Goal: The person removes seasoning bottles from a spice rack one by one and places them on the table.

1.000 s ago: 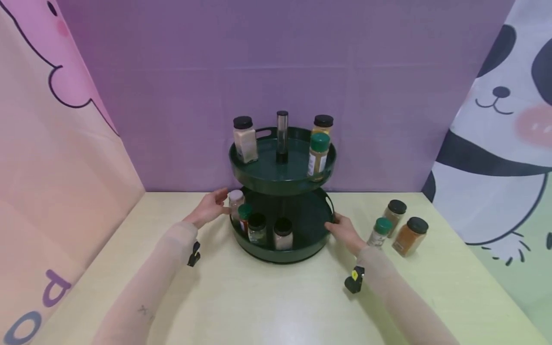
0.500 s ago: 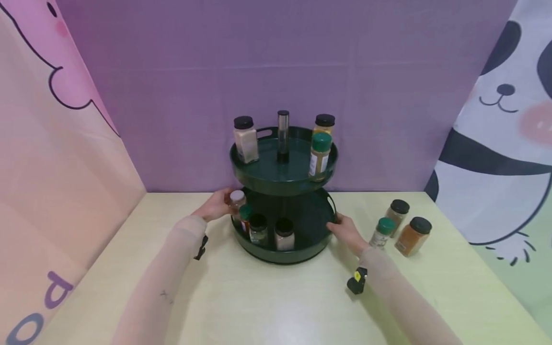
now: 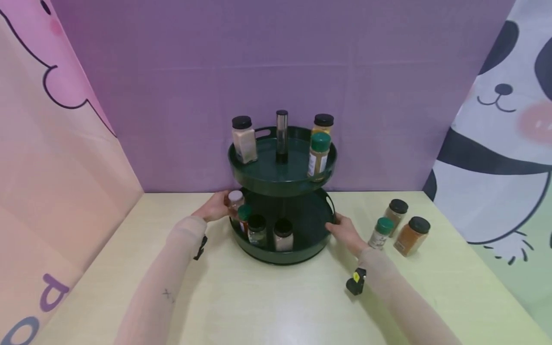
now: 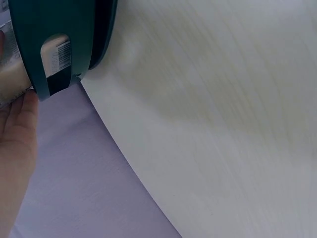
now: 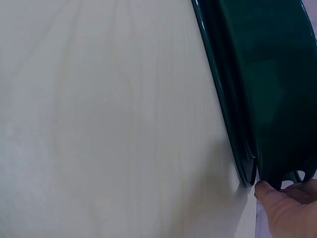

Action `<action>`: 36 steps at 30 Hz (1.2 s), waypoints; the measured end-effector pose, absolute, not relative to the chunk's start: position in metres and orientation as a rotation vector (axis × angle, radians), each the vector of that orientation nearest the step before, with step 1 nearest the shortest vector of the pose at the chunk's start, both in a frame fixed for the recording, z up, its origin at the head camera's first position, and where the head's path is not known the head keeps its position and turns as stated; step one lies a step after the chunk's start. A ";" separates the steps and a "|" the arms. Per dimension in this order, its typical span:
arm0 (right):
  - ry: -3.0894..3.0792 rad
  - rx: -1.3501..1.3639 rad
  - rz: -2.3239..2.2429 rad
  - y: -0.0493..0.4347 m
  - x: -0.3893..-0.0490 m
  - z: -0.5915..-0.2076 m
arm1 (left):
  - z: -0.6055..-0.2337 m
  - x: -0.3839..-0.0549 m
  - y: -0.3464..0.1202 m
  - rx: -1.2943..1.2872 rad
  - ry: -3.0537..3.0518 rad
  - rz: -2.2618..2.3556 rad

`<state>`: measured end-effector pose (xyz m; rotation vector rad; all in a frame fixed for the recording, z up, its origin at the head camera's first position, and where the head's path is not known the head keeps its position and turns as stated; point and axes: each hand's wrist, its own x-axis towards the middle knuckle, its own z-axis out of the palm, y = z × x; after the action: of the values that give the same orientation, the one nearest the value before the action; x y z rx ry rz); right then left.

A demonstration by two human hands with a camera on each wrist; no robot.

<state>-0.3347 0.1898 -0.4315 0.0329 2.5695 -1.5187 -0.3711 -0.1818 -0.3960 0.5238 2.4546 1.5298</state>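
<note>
- The pale-lidded jar [image 3: 235,202] is sitting at the left edge of the lower tray [image 3: 308,221], just beyond a small green-lidded jar [image 3: 244,213]; its base is hiding from view.
- The left hand [image 3: 214,206] is now grasping that pale-lidded jar; a second ago it was only reaching beside it. The jar is probably coming under firm control, so the work appears to be passing from approach to handling.
- The right hand [image 3: 346,232] is gripping the lower tray's rim at the right, as it was a second ago, seemingly steadying the stand.
- Two black-lidded jars [image 3: 257,232] are standing along the tray's near side, and three more jars are standing in the upper tray [image 3: 282,186].
- A barcode [image 4: 64,55] is showing through the handle opening in the left wrist view, apparently on the grasped jar; its digits are staying unreadable.
- A white label [image 3: 311,164] is facing near-left on the upper tray's green-lidded jar, too small for reading.
- Three loose jars [image 3: 411,236] are standing on the table at right, showing no legible brand.
- At near left, the wall cloth is displaying a purple "d" [image 3: 53,292] and a blue "o" [image 3: 21,329].
</note>
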 end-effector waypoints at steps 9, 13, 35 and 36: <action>2.572 0.033 -1.536 0.189 -0.334 -0.431 | -0.394 -0.370 -0.181 0.470 2.482 1.525; 2.562 0.060 -1.528 0.188 -0.335 -0.432 | -0.394 -0.369 -0.181 0.415 2.493 1.517; 2.556 0.090 -1.535 0.187 -0.336 -0.433 | -0.377 -0.366 -0.182 0.376 2.628 1.458; 2.556 0.090 -1.536 0.187 -0.337 -0.433 | -0.375 -0.365 -0.181 0.361 2.638 1.452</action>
<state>-0.3366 0.1874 -0.4329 0.0898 2.5564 -1.5356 -0.3652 -0.1815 -0.3750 0.3608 2.6379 1.4515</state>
